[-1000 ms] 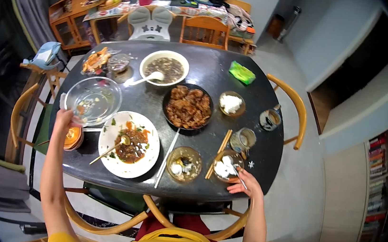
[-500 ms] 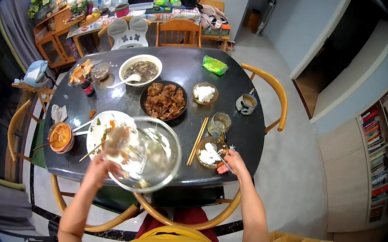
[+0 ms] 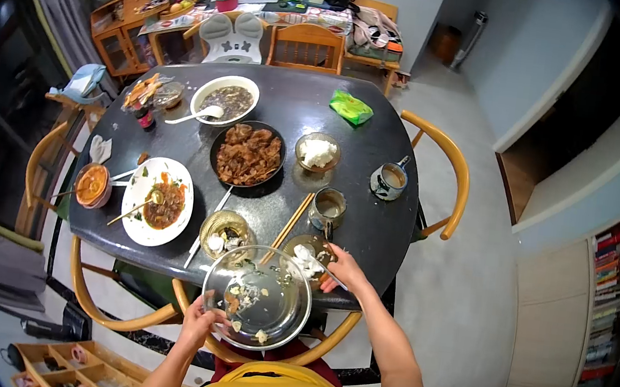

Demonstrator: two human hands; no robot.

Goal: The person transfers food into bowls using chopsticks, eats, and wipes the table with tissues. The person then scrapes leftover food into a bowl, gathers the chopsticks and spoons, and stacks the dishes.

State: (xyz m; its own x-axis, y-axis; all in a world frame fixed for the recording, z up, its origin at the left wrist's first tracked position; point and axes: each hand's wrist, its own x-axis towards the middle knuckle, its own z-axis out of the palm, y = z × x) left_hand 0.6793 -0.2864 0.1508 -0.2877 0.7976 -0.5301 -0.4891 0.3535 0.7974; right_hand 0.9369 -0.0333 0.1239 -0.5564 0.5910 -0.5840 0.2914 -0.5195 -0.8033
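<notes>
My left hand (image 3: 202, 324) grips the near left rim of a large clear glass bowl (image 3: 284, 314), held over the table's front edge. Scraps of food cling to the inside of this bowl. At its right, my right hand (image 3: 348, 270) is closed on a thin metal utensil, probably a spoon, beside a small amber glass bowl (image 3: 312, 241). White contents (image 3: 307, 260) lie in that small bowl; whether they are rice or tissue I cannot tell. The large bowl's rim overlaps the small one in view. A mug (image 3: 328, 208) stands just behind my right hand.
On the dark table (image 3: 366, 238) are a white plate of leftovers (image 3: 139, 231), an amber bowl of scraps (image 3: 209, 222), a pan of meat (image 3: 250, 155), a soup bowl (image 3: 200, 97), a rice bowl (image 3: 318, 152), chopsticks (image 3: 289, 225) and another mug (image 3: 388, 180). A chair (image 3: 455, 210) stands right.
My left hand has brought the glass bowl rightward and toward me, away from the white plate, uncovering the plate and an amber bowl. My right hand stays by the small bowl with the metal utensil.
</notes>
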